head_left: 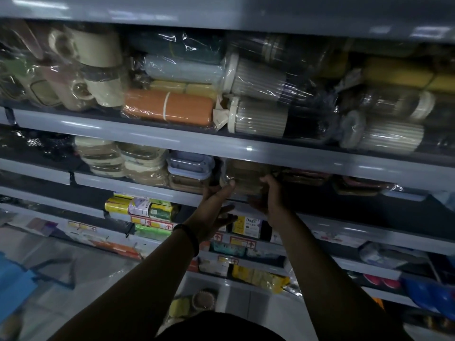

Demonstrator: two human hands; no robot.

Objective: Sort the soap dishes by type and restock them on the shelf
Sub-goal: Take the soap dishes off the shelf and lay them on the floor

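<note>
A plastic-wrapped pack of brown soap dishes (246,177) sits at the front edge of the middle shelf (152,189). My left hand (216,210) holds its left side with the thumb on the pack's front. On the pack's right side, my right hand (269,195) grips it with the fingers curled round the wrap. Left of the pack stand wrapped stacks of blue-lidded (190,166) and cream (145,163) dishes. Darker reddish-brown packs (305,178) lie to its right.
The shelf above carries wrapped mugs (98,67), an orange box (170,107) and ribbed canisters (261,116). Lower shelves hold bag packs (247,226) and rolls (145,206). A blue crate (14,284) stands on the floor at the lower left.
</note>
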